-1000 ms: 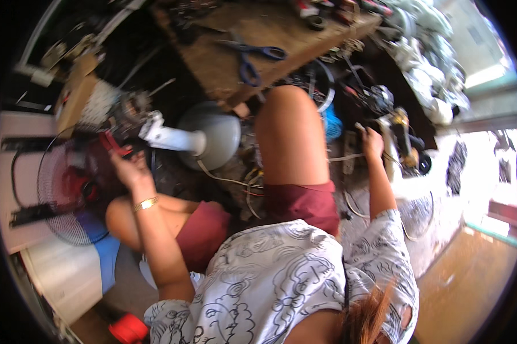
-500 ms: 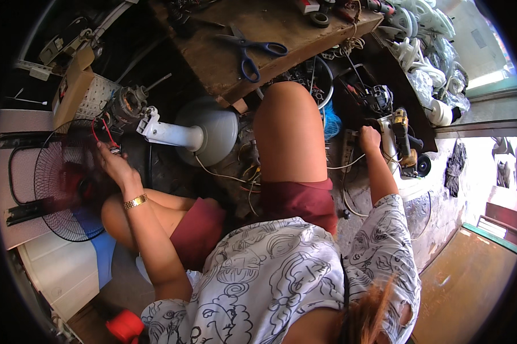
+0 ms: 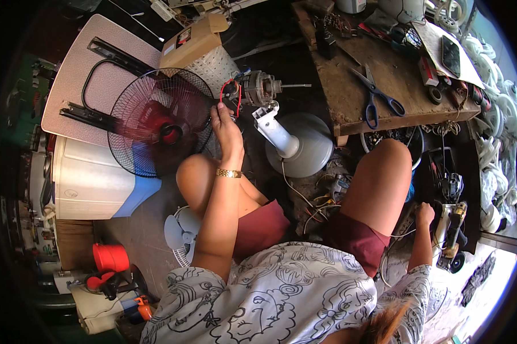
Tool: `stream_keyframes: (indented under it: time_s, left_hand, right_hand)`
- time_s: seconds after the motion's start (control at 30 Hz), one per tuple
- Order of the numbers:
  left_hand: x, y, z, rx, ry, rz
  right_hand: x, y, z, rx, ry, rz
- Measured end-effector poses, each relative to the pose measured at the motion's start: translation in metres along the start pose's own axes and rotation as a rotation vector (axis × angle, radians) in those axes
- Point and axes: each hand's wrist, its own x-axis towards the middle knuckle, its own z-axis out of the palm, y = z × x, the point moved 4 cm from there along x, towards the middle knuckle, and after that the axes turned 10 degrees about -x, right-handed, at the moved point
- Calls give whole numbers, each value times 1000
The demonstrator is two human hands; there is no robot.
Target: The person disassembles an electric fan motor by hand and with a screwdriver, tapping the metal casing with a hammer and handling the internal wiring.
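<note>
My left hand, with a gold watch on the wrist, is raised beside a bare fan motor with a long shaft. Its fingers close on thin red wires that run from the motor. A white fan stand with a round base stands just right of that hand, its top without a fan head. Low at the right, my right hand is closed beside a power strip and a white cord. What its fingers hold is hidden.
A caged fan with blurred dark-red blades stands at the left, near a cardboard box. Blue-handled scissors lie on a wooden bench. A yellow-black drill is at the right, a red bucket at lower left.
The whole view has swung left, so everything sits farther right and lower in the picture. Both hands keep about the same places beside the motor and the power strip.
</note>
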Motion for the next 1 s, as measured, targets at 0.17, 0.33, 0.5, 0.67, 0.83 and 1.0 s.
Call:
stream_keyframes:
  time_s: [0.17,0.33,0.5,0.67,0.83,1.0]
  left_hand:
    - [-4,7,0,12,-8,4]
    - [1,5,-6,-24,-57,-15]
    - [8,-15,-11,-115,-143,-14]
    - [-2,-14,-10,-219,-142,-52]
    - [-6,-16,-16,-206,-150,-46]
    - [-7,-12,-4,-233,-150,-31]
  right_hand:
    - [11,-7,10,-76,72,-67]
    - [15,-4,3,-52,46,29]
    - [38,6,-66,119,-68,81]
    - [37,-59,-335,1244,656,-128]
    - [34,-262,-433,1452,345,-625]
    - [71,-357,-414,1523,420,-666]
